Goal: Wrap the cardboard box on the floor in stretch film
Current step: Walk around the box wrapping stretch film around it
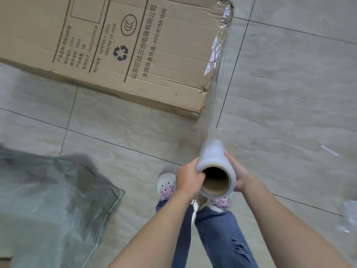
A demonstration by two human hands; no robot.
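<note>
A long printed cardboard box (119,47) lies flat on the tiled floor across the upper left. Crinkled clear stretch film (219,45) clings to its right end, and a taut strip of it runs down to the film roll (212,157). I hold that roll upright in front of me, its brown cardboard core facing the camera. My left hand (188,177) grips the roll's left side with fingers hooked into the core. On the right side my right hand (238,171) cups the roll, fingers curved around it.
A grey-green plastic sack (50,206) lies on the floor at lower left. My feet in pale shoes (166,185) stand just below the roll. A scrap of clear plastic (347,215) sits at the right edge. Grey tiles (289,93) spread right of the box.
</note>
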